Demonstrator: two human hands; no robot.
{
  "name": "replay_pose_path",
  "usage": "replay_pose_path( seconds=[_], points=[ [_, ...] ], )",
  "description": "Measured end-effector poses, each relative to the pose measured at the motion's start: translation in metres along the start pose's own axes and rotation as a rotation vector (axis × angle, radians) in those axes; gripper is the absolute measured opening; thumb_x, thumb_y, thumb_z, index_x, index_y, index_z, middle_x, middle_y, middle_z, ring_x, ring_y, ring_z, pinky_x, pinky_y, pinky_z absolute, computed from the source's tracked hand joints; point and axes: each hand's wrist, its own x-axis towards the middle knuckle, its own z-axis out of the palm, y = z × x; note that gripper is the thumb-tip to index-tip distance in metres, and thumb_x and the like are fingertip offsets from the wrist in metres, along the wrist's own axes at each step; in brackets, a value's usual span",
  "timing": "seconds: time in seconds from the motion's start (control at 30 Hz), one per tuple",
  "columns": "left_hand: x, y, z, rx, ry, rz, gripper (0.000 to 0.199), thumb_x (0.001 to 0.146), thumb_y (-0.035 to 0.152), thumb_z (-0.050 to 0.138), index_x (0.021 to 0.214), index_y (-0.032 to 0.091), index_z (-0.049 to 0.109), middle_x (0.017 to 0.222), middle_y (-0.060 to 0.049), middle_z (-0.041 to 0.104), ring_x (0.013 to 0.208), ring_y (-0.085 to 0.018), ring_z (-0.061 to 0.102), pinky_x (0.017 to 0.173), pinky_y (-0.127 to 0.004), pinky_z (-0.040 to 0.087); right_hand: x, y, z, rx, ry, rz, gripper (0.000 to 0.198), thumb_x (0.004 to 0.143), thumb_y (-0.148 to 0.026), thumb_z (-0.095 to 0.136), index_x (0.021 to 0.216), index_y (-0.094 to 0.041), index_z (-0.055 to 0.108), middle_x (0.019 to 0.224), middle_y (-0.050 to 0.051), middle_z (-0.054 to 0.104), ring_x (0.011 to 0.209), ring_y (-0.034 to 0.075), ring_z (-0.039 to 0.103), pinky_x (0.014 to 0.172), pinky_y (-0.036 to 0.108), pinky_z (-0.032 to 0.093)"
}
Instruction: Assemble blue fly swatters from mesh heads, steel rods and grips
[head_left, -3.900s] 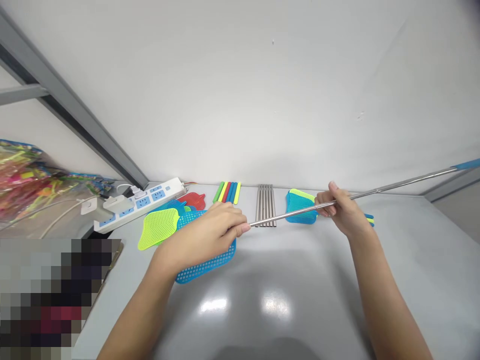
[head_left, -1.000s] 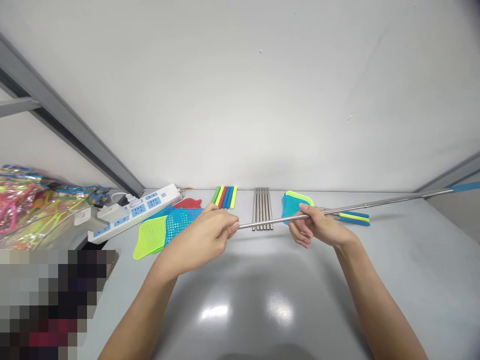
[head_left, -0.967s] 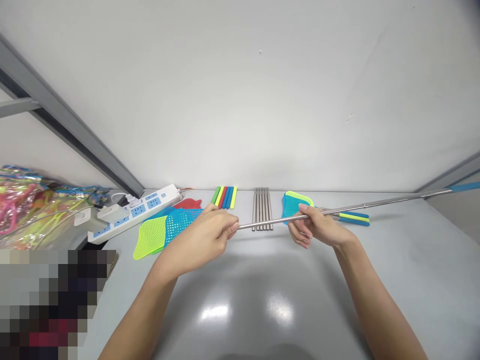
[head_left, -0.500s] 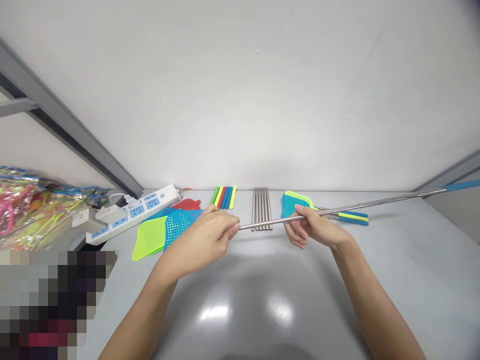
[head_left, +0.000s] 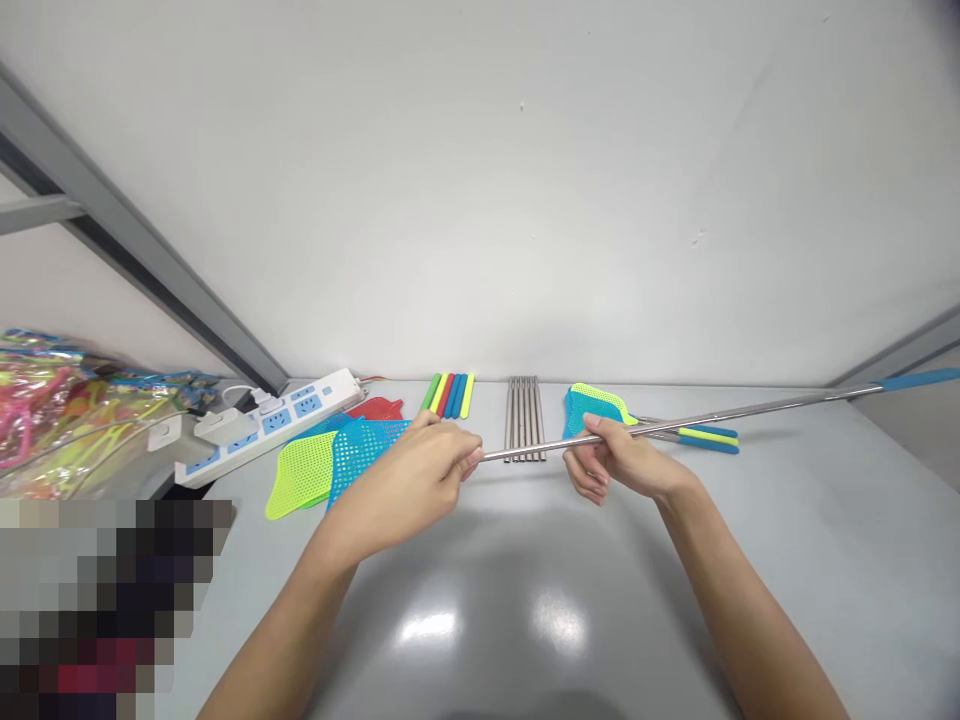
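Note:
A long, extended telescopic rod (head_left: pixel 750 411) slants across in front of me, its blue handle (head_left: pixel 919 380) up at the right. Its left end is pinched between the thumb and fingers of my left hand (head_left: pixel 431 465). Farther along, my right hand (head_left: pixel 619 455) has its thumb on top of the rod and curled fingers beneath. A blue perforated fly swatter head (head_left: pixel 366 452) shows behind my left hand; whether it joins the rod is hidden. Beyond the rod lie several short steel rods (head_left: pixel 525 415) in a row.
Several coloured handle grips (head_left: pixel 448 396) lie by the wall. Swatters with blue and yellow heads (head_left: pixel 592 408) rest behind my right hand. Yellow (head_left: pixel 300 475) and red heads (head_left: pixel 377 408) are at left, beside a white power strip (head_left: pixel 270 425) and plastic-bagged goods (head_left: pixel 67 410).
The rod's handle end has dipped slightly and shifted a little left. Both hands keep nearly the same place on the rod.

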Motion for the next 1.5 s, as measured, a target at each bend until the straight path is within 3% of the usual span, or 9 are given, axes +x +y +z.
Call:
replay_pose_path(
  seconds=[0.4, 0.53, 0.7, 0.97, 1.17, 1.37, 1.5],
  points=[
    [-0.005, -0.004, -0.001, -0.032, -0.002, -0.015, 0.024, 0.081, 0.025, 0.028, 0.061, 0.019, 0.041, 0.063, 0.002, 0.044, 0.073, -0.015, 0.039, 0.069, -0.028, 0.032, 0.003, -0.002, 0.004, -0.161, 0.095, 0.073, 0.051, 0.084, -0.039, 0.016, 0.049, -0.015, 0.045, 0.046, 0.0, 0.042, 0.046, 0.012, 0.046, 0.054, 0.028, 0.034],
    [-0.005, -0.003, 0.001, -0.062, 0.027, -0.018, 0.023, 0.083, 0.024, 0.026, 0.072, 0.022, 0.046, 0.067, 0.003, 0.046, 0.074, -0.014, 0.039, 0.079, -0.031, 0.028, 0.008, 0.001, 0.004, -0.184, 0.189, 0.065, 0.046, 0.083, -0.04, 0.021, 0.045, -0.017, 0.034, 0.042, -0.003, 0.032, 0.042, 0.01, 0.041, 0.053, 0.026, 0.031],
    [0.0, 0.003, 0.01, -0.012, 0.085, -0.018, 0.026, 0.083, 0.034, 0.028, 0.07, 0.021, 0.045, 0.065, 0.003, 0.045, 0.071, -0.014, 0.037, 0.079, -0.034, 0.026, 0.016, 0.007, 0.008, -0.181, 0.222, 0.015, 0.043, 0.082, -0.04, 0.029, 0.045, -0.017, 0.029, 0.043, -0.006, 0.025, 0.039, 0.008, 0.037, 0.052, 0.026, 0.029],
    [0.008, 0.0, 0.018, 0.0, 0.115, 0.031, 0.023, 0.082, 0.014, 0.023, 0.069, 0.02, 0.04, 0.068, 0.004, 0.048, 0.068, -0.011, 0.043, 0.08, -0.033, 0.028, 0.016, 0.005, 0.011, -0.1, 0.297, -0.02, 0.042, 0.08, -0.041, 0.035, 0.046, -0.017, 0.03, 0.04, -0.007, 0.022, 0.038, 0.008, 0.035, 0.051, 0.025, 0.027],
    [0.008, -0.003, 0.016, -0.023, 0.149, -0.014, 0.022, 0.078, 0.013, 0.027, 0.078, 0.021, 0.047, 0.078, -0.001, 0.053, 0.076, -0.016, 0.047, 0.071, -0.03, 0.034, 0.015, 0.0, 0.012, -0.067, 0.381, -0.105, 0.04, 0.077, -0.039, 0.044, 0.045, -0.016, 0.04, 0.039, -0.006, 0.022, 0.04, 0.007, 0.031, 0.047, 0.024, 0.024],
    [0.007, -0.005, 0.011, -0.02, 0.132, -0.058, 0.022, 0.073, 0.009, 0.027, 0.076, 0.021, 0.045, 0.078, -0.001, 0.052, 0.072, -0.016, 0.048, 0.063, -0.028, 0.037, 0.012, 0.0, 0.004, 0.041, 0.435, -0.133, 0.036, 0.077, -0.037, 0.043, 0.05, -0.014, 0.047, 0.04, -0.007, 0.02, 0.037, 0.004, 0.014, 0.039, 0.023, 0.01],
    [0.007, -0.004, 0.009, -0.021, 0.135, -0.064, 0.021, 0.074, 0.009, 0.025, 0.074, 0.02, 0.043, 0.076, -0.001, 0.051, 0.071, -0.016, 0.048, 0.061, -0.028, 0.037, 0.011, -0.002, 0.003, 0.043, 0.464, -0.146, 0.035, 0.077, -0.037, 0.043, 0.051, -0.014, 0.047, 0.041, -0.006, 0.021, 0.039, 0.005, 0.015, 0.04, 0.023, 0.011]
  ],
)
